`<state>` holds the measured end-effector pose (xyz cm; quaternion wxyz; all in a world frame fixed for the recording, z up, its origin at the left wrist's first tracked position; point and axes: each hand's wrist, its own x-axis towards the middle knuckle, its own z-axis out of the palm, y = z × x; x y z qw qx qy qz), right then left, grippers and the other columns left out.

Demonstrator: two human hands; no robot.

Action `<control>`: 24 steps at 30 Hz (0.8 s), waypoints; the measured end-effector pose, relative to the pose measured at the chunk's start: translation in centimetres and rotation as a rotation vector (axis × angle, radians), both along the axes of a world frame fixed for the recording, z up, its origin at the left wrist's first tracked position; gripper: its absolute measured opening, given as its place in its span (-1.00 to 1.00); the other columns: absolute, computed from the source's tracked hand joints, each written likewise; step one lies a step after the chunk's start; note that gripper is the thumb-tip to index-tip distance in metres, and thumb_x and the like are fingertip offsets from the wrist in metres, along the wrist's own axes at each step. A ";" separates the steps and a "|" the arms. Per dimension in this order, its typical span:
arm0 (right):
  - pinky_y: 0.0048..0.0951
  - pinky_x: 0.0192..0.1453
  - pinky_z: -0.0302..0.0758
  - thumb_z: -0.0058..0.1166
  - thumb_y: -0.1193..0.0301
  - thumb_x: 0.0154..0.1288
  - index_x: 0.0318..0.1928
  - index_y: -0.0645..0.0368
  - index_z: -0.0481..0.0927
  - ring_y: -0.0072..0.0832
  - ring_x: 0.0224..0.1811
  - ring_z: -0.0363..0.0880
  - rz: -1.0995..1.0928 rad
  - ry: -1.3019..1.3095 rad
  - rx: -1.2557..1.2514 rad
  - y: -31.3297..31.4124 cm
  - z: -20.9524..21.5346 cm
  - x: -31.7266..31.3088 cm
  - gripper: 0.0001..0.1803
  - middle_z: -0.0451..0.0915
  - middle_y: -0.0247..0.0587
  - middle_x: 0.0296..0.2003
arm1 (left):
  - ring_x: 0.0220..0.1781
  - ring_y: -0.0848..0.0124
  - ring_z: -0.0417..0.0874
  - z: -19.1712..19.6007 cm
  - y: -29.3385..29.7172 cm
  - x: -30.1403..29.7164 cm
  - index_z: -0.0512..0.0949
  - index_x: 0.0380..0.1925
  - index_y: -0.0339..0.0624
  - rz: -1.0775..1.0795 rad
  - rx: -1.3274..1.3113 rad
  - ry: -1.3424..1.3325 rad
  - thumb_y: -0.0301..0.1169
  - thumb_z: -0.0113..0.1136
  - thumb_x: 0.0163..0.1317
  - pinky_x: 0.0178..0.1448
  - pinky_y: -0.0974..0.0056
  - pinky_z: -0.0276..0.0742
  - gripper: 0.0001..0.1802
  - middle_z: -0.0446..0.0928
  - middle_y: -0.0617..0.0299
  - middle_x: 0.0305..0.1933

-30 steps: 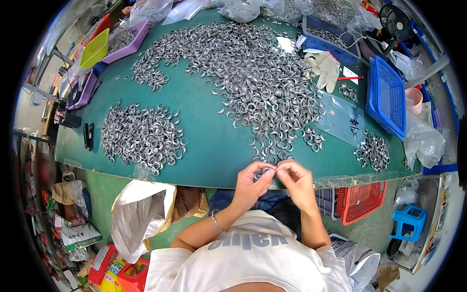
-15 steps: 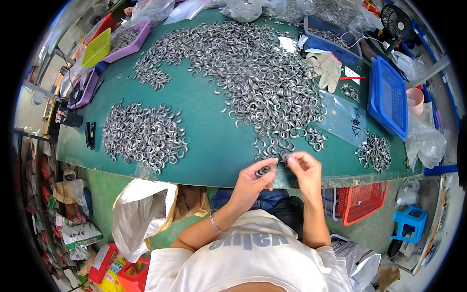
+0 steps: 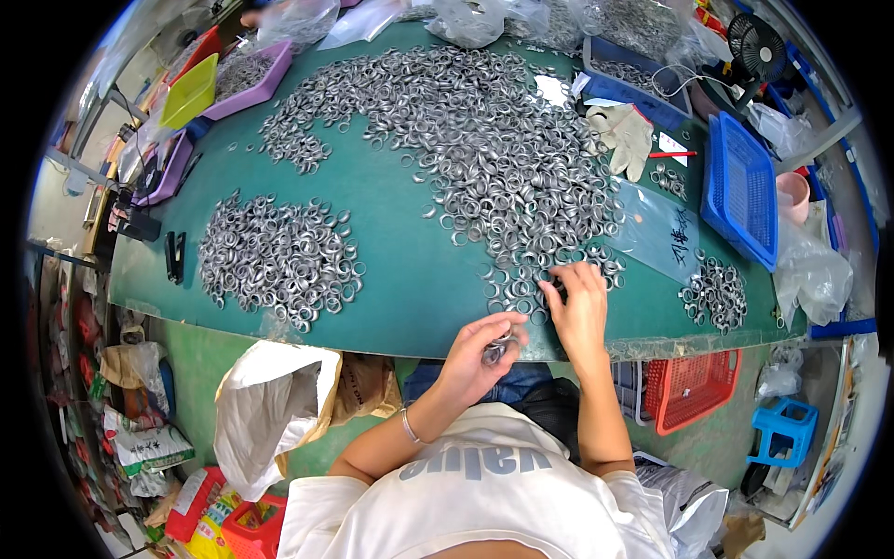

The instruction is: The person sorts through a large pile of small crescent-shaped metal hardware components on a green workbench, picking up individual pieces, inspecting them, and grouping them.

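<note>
Small grey metal rings lie in a large heap (image 3: 521, 158) that spreads over the middle and far part of the green table (image 3: 410, 279). Close to the table's near edge, my left hand (image 3: 473, 361) is curled around several metal rings (image 3: 496, 350). My right hand (image 3: 581, 312) reaches over the near end of the heap, thumb and fingertips bent together among the rings there. What sits between those fingertips is mostly hidden. A separate pile of rings (image 3: 275, 261) lies to the left, and a smaller pile (image 3: 715, 293) to the right.
At the right stand stacked blue baskets (image 3: 742, 191), near a clear plastic bag (image 3: 656, 233), work gloves (image 3: 622, 135) and a red pen (image 3: 672, 153). A black stapler (image 3: 174, 257) lies at the left. Below the edge are an open paper sack (image 3: 275, 410) and a red basket (image 3: 694, 387).
My right hand has moved forward from beside the left hand to the rings at the heap's near end. The left hand has drawn slightly nearer, still holding rings.
</note>
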<state>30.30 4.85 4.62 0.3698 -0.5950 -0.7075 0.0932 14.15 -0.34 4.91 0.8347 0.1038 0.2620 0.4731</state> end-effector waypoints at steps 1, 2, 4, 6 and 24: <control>-0.28 -0.19 0.30 0.19 0.52 -0.01 -0.46 0.25 0.56 -0.22 -0.32 0.40 0.004 -0.046 -0.011 0.2 -0.3 0.0 -0.92 0.47 -0.17 -0.45 | -0.54 0.57 0.38 0.1 0.0 0.2 0.49 -0.13 -0.31 0.010 -0.028 0.029 -0.47 0.00 0.27 -0.61 0.54 0.24 -0.78 0.48 0.19 -0.35; -0.28 -0.18 0.29 0.19 0.52 -0.01 -0.47 0.24 0.56 -0.22 -0.31 0.39 0.013 -0.092 -0.023 0.4 -0.5 -0.2 -0.92 0.46 -0.17 -0.44 | -0.50 0.56 0.40 0.1 -0.1 0.4 0.49 -0.12 -0.31 0.025 -0.058 0.058 -0.47 0.01 0.27 -0.58 0.54 0.27 -0.78 0.48 0.20 -0.33; -0.30 -0.19 0.27 0.18 0.51 0.00 -0.43 0.23 0.55 -0.26 -0.29 0.39 0.017 -0.126 -0.015 0.4 -0.5 -0.2 -0.90 0.45 -0.19 -0.43 | -0.43 0.55 0.42 -0.1 -0.2 0.4 0.49 -0.11 -0.30 0.043 -0.095 0.081 -0.48 0.04 0.25 -0.54 0.54 0.30 -0.78 0.48 0.22 -0.30; -0.35 -0.20 0.29 0.16 0.49 0.05 -0.40 0.24 0.54 -0.34 -0.32 0.40 0.011 -0.113 -0.005 0.3 -0.8 0.1 -0.90 0.45 -0.25 -0.43 | -0.37 0.54 0.44 -0.6 -0.3 0.4 0.48 -0.10 -0.29 0.044 -0.105 0.067 -0.48 0.07 0.24 -0.49 0.53 0.34 -0.76 0.47 0.24 -0.30; -0.47 -0.25 0.40 0.07 0.56 0.14 -0.35 0.34 0.58 -0.45 -0.40 0.50 0.288 0.554 -0.323 -2.8 2.5 -1.1 -0.91 0.57 -0.14 -0.42 | -0.73 0.63 0.29 -0.8 0.1 -0.4 0.50 -0.14 -0.29 0.100 0.051 0.277 -0.42 0.04 0.27 -0.71 0.55 0.10 -0.77 0.42 0.28 -0.58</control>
